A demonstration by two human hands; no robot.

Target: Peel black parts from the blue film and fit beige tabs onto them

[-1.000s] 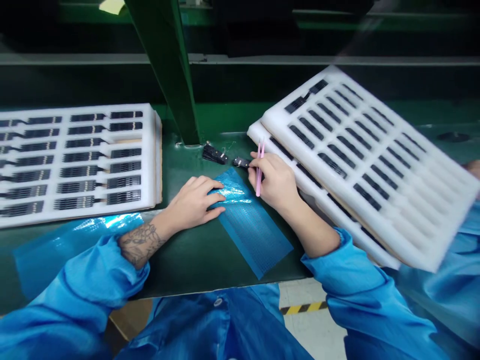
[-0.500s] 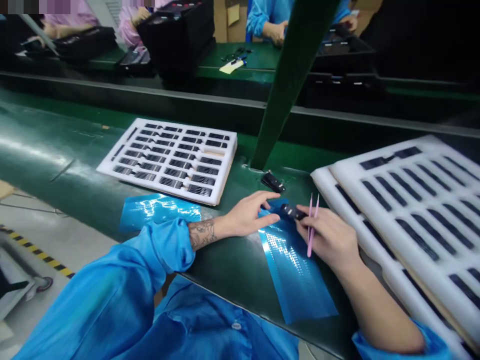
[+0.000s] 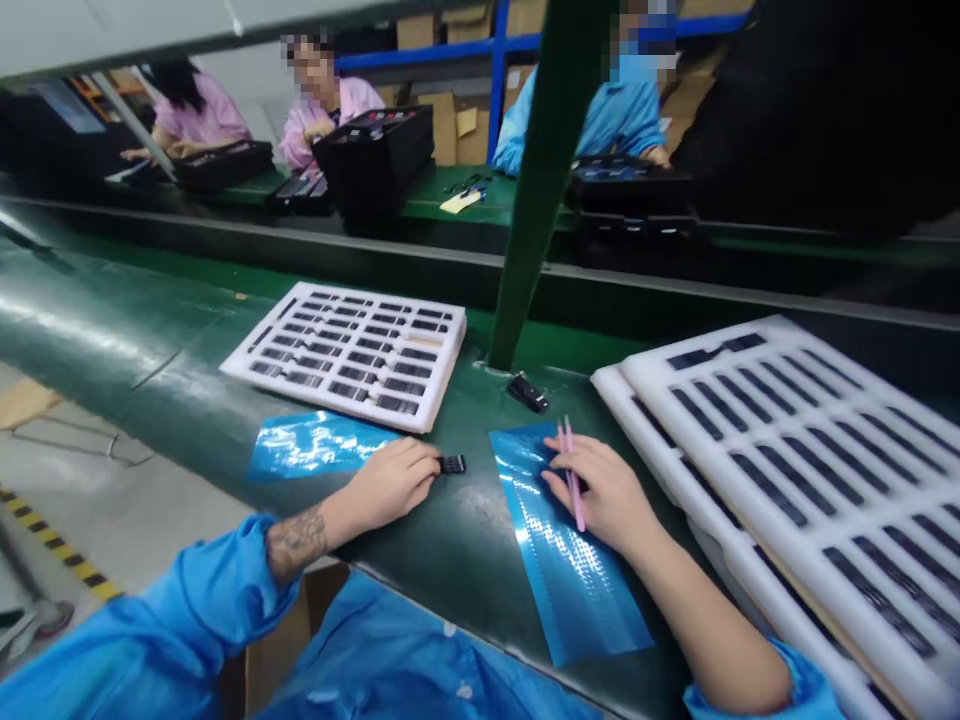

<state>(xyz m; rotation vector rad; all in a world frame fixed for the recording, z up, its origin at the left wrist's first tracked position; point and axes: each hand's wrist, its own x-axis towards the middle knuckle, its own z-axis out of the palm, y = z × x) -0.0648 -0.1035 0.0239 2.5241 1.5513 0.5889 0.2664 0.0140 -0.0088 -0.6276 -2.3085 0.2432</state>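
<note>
My left hand (image 3: 396,484) is closed on the end of a small black part (image 3: 452,464), low over the green bench between two blue film sheets. My right hand (image 3: 604,490) carries pink tweezers (image 3: 571,475), tips pointing away from me, above the right blue film sheet (image 3: 577,590). Its fingers curl loosely around them. The left blue film sheet (image 3: 315,446) lies just behind my left hand. Beyond my hands, near the post, rests a little pile of black parts (image 3: 528,393).
A white foam tray (image 3: 429,408) of black parts lies at the back left. Stacked white foam trays (image 3: 637,368) with dark strips fill the right side. A green post (image 3: 517,270) rises from the bench. Co-workers sit across, beside black boxes (image 3: 382,165).
My left hand has moved left and now holds the black part that my right hand held before. My right hand keeps the tweezers. The head view has tilted up.
</note>
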